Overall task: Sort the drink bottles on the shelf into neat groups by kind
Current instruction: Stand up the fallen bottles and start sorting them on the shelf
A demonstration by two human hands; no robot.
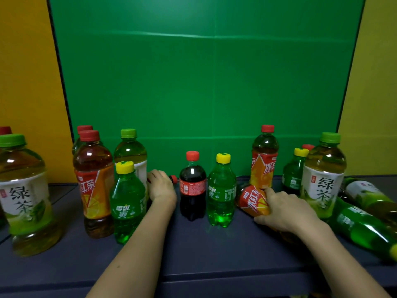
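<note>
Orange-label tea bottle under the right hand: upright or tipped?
Tipped: the orange-label tea bottle lies on its side, gripped by the right hand.

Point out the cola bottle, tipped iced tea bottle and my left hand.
cola bottle (192, 187), head view, red label
tipped iced tea bottle (253, 200), head view, orange label
left hand (161, 188), head view, its back

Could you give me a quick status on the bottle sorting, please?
Left hand grips a lying red-capped bottle at the back. Right hand grips a tipped iced red tea bottle. Upright cola bottle and Sprite bottle stand between the hands.
</note>
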